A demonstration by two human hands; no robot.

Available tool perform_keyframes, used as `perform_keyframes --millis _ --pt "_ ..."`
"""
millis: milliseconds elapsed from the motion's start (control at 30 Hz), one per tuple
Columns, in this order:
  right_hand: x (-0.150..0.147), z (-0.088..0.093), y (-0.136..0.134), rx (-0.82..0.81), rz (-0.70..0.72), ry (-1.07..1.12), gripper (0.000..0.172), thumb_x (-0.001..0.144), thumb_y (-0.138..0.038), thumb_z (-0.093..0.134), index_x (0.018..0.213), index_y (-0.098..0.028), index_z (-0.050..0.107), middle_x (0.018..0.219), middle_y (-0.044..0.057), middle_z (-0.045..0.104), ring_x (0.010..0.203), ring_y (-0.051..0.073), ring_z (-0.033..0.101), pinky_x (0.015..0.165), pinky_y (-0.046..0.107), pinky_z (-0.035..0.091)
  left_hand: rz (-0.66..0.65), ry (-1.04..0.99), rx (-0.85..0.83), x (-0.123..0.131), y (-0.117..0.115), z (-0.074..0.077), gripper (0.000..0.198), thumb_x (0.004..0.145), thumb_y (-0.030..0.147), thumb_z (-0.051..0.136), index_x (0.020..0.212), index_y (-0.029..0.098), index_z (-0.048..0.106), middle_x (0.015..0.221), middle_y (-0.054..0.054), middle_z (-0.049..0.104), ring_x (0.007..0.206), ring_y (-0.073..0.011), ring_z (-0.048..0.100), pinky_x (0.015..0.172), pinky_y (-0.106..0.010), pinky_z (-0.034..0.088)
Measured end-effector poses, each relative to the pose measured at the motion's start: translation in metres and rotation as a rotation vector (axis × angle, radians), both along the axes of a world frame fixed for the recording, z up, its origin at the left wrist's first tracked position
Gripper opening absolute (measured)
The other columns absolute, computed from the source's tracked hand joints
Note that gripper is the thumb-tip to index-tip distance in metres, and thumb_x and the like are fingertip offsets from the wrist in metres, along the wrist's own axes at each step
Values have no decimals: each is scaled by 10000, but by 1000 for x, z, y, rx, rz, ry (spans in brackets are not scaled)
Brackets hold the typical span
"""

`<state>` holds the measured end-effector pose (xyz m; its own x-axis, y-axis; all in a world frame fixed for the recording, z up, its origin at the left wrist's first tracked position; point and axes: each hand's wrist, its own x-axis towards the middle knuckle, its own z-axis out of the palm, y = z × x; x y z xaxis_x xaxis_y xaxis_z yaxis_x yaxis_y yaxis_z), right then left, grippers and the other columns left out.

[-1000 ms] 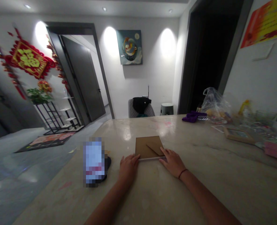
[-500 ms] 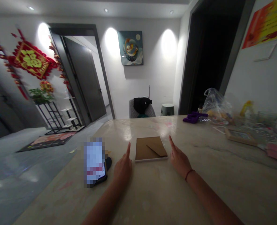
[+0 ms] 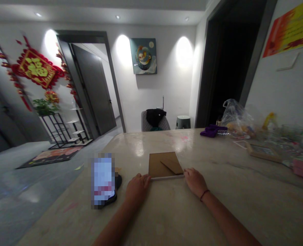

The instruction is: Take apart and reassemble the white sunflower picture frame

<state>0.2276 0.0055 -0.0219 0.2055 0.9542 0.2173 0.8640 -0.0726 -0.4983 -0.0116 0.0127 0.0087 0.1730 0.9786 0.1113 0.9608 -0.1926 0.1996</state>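
A picture frame (image 3: pixel 164 165) lies face down on the marble table (image 3: pixel 218 205), its brown backing and folded stand upward and a white edge toward me. My left hand (image 3: pixel 136 186) rests at the frame's near left corner with fingers curled against the edge. At the near right corner my right hand (image 3: pixel 195 180) does the same, a red band on its wrist. Both hands touch the frame's front edge; neither lifts it.
A phone (image 3: pixel 103 180) stands propped at the left near the table edge. At the far right lie a purple cloth (image 3: pixel 211 131), a plastic bag (image 3: pixel 235 114), a second frame (image 3: pixel 263 152) and clutter. A chair (image 3: pixel 154 120) stands beyond the table.
Half a second ago both hands pointed forward beside the frame with index fingers out. They have drawn back and curled onto the frame's near corners. The frame has barely shifted.
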Motion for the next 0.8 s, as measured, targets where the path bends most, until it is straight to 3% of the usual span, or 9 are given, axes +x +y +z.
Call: perform_keyframes --millis 67,133,267,333,500,600,700,800 --pt "-3 -2 3 11 5 95 341 802 -222 329 668 -143 632 795 107 633 775 172 558 709 259 376 -17 -5 -4 1 -1 1 425 862 408 276 966 205 635 894 -81 606 815 -173 577 698 -260 378" --pt "-7 -2 5 76 19 287 346 803 -322 352 684 -147 626 785 91 638 779 182 566 714 271 400 -19 -33 -3 2 -3 1 430 858 409 283 915 198 653 858 -80 608 778 -168 576 670 -255 373" --pt "-18 1 6 245 77 858 460 733 -477 443 1022 -134 547 863 72 647 813 203 598 708 305 459 -71 -96 -28 8 -7 2 416 849 397 309 868 207 679 808 -71 617 742 -168 574 643 -255 360" --pt "-28 2 4 310 71 982 541 702 -462 501 1133 -138 447 878 72 644 800 199 610 703 312 478 -121 -112 -43 14 -11 2 386 841 388 334 848 228 686 799 -57 620 732 -164 572 629 -250 354" --pt "-44 7 -6 359 143 857 313 735 -449 492 897 -181 494 754 57 639 708 193 611 642 308 487 -223 -152 -67 27 -20 0 265 795 336 435 819 256 686 829 -28 622 751 -142 567 640 -230 359" --pt "-41 11 -10 390 155 758 310 767 -457 461 888 -175 507 725 48 627 691 186 602 629 296 480 -176 -262 -35 25 -18 -3 268 791 346 434 851 248 676 867 -31 633 775 -151 572 695 -250 379" --pt "-34 13 -11 457 161 600 363 805 -419 434 1045 -156 506 826 66 623 727 178 591 667 295 475 -61 -537 -74 20 -10 -6 396 807 447 371 964 204 640 914 -58 649 795 -173 583 743 -290 407" --pt "-30 12 -11 543 188 331 361 846 -337 391 1153 -171 483 918 84 596 807 183 564 730 317 462 -57 -946 -262 17 -1 -7 611 813 563 234 1159 151 522 1054 -108 622 846 -189 601 753 -323 443"
